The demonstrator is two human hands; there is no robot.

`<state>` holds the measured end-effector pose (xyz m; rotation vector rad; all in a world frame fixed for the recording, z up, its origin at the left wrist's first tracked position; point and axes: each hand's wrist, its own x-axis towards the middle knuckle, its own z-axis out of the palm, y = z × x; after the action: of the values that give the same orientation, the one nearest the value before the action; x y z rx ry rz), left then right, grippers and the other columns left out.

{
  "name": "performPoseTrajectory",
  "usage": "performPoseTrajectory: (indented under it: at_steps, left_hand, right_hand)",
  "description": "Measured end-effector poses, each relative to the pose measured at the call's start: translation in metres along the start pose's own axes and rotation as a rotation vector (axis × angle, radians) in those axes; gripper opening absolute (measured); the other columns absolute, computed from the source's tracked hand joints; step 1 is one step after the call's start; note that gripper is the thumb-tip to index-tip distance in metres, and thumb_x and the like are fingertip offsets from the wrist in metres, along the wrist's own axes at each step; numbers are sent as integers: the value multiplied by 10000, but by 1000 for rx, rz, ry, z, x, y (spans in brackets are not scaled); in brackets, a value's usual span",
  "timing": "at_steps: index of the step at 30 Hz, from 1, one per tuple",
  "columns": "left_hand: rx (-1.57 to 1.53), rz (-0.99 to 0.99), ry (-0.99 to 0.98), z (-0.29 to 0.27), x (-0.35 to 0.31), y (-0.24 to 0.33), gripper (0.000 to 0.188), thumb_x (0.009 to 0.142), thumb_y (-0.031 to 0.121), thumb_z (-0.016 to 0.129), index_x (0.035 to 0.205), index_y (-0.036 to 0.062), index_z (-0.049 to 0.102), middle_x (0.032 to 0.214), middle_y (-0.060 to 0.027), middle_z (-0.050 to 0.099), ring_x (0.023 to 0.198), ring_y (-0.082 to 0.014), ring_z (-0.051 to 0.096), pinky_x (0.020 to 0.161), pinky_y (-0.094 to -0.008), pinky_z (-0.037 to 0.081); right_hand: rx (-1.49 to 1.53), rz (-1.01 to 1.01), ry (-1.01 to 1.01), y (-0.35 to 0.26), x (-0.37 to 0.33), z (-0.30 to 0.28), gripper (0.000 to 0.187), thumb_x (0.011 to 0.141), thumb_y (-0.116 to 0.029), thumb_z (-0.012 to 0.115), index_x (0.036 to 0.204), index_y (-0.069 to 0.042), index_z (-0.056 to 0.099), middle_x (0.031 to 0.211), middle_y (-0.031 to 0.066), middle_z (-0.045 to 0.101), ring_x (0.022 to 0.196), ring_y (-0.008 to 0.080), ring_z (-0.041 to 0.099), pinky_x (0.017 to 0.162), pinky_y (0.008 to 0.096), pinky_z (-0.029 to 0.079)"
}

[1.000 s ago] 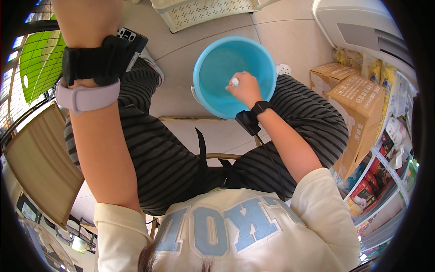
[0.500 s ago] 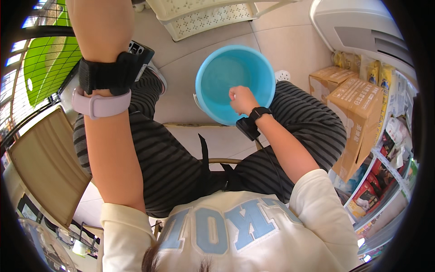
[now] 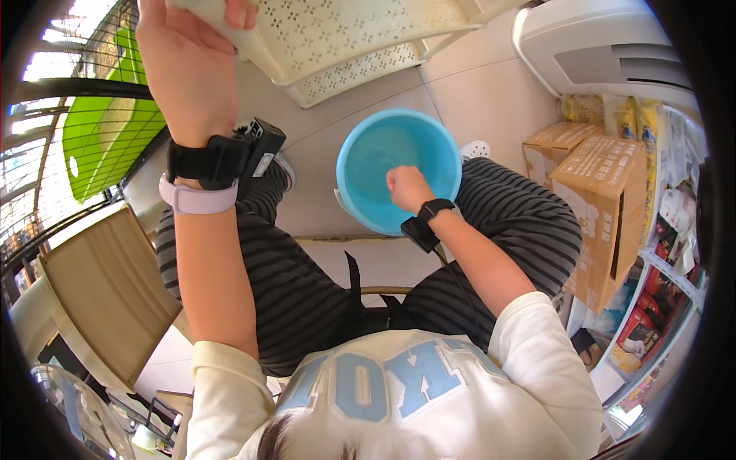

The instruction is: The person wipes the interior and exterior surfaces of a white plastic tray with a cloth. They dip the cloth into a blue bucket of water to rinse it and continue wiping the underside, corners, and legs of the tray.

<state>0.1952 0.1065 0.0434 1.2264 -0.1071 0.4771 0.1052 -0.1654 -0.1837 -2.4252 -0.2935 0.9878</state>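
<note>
Right hand (image 3: 409,188) now curled into a fist inside the blue bucket (image 3: 399,180) on the floor between the knees; white bit seen earlier in its fingers hidden. Left hand (image 3: 188,65) raised higher than before, fingers clamped on the cream chair (image 3: 345,46) edge above.

I see bright daylight entering from upper left, window area (image 3: 54,69) blown out. Shadows soft. Centre sharp. Heavy fisheye bending toward rim, black vignette at corners. Slight blur at edges.
</note>
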Motion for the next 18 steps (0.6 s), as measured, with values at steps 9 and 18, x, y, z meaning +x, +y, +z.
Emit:
performPoseTrajectory:
  at_steps: [9, 18]
  left_hand:
    - [37, -23, 65, 13, -30, 2, 410, 943, 331, 269, 676, 56, 413, 503, -1, 275, 476, -135, 265, 606, -321, 367]
    - [-141, -51, 239, 22, -103, 23, 253, 965, 292, 333, 916, 73, 451, 498, 32, 267, 444, -110, 260, 495, -258, 272]
  right_hand:
    - [-291, -209, 183, -4, -13, 7, 379, 647, 74, 524, 977, -46, 665, 1048, 221, 620, 1011, 279, 591, 754, 391, 513]
    - [139, 133, -229, -1, -16, -20, 315, 723, 51, 515, 999, -7, 654, 893, 169, 649, 836, 271, 632, 661, 376, 499]
